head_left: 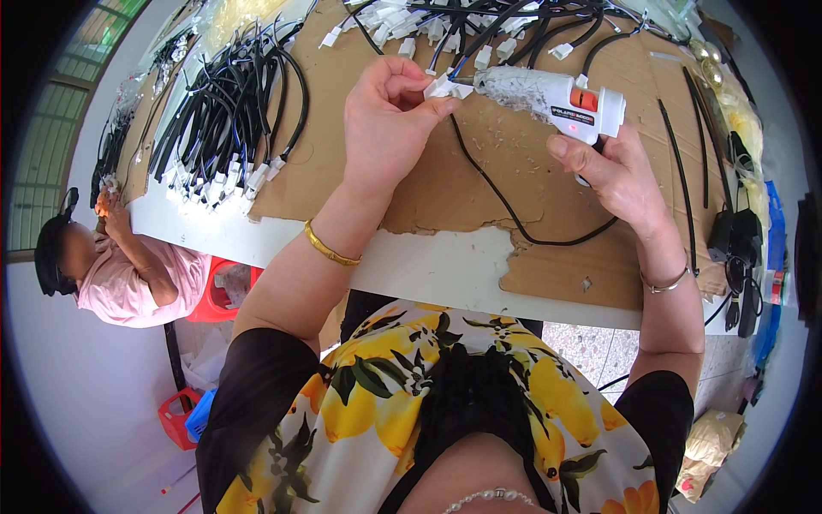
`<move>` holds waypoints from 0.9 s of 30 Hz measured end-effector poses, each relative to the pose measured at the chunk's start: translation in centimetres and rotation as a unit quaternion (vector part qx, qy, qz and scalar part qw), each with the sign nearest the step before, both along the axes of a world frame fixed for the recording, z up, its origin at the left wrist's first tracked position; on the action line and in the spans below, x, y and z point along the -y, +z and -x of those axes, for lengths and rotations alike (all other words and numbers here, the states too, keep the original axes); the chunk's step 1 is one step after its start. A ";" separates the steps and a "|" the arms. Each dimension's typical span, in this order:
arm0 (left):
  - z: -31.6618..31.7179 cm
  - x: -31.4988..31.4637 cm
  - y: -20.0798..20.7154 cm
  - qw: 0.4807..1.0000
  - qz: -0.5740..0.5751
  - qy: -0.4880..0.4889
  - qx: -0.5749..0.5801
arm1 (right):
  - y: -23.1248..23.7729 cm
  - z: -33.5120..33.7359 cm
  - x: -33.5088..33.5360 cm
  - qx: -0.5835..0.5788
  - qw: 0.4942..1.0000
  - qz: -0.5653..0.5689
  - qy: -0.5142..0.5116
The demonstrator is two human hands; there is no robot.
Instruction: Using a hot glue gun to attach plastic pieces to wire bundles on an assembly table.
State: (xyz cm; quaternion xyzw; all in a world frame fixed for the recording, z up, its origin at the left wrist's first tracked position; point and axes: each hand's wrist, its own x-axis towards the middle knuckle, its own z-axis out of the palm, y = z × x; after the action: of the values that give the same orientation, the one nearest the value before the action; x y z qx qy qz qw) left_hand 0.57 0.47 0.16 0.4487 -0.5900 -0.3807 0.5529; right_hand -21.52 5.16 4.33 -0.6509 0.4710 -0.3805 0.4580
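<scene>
My left hand [384, 124] pinches a small white plastic connector [445, 88] between thumb and fingers. Blue and black wires run up from it toward the far pile. In my right hand [623, 176] is a white hot glue gun [548, 96] with an orange part on its body and a small red light. Its nozzle points left and meets or nearly meets the connector; exact contact is hard to tell. Dried glue coats the front of the gun. A thin black cord [490, 184] curves below both hands across the cardboard [411, 201].
A bundle of black cables with white connectors [231, 120] lies at left; another cable pile [505, 26] lies at the far side. Black rods [676, 171] and a power adapter [735, 236] sit at right. A person in pink [141, 283] works at left beside a red stool [218, 291].
</scene>
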 end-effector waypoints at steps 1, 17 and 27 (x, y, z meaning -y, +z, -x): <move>0.0 0.0 -0.1 1.000 0.005 0.002 0.003 | 0.2 0.0 0.0 -0.028 0.999 -0.028 0.006; -0.3 -0.1 -0.2 0.998 0.048 -0.016 0.045 | -0.3 0.3 0.3 0.005 1.000 0.024 0.009; -0.5 0.3 0.0 0.984 -0.049 -0.119 -0.122 | -0.2 0.9 1.0 -0.030 0.999 -0.026 0.011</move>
State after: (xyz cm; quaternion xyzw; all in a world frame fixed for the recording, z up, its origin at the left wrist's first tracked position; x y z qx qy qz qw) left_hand 1.07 0.14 0.19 0.3522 -0.5479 -0.5239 0.5489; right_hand -22.43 4.16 4.15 -0.6547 0.4870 -0.3437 0.4647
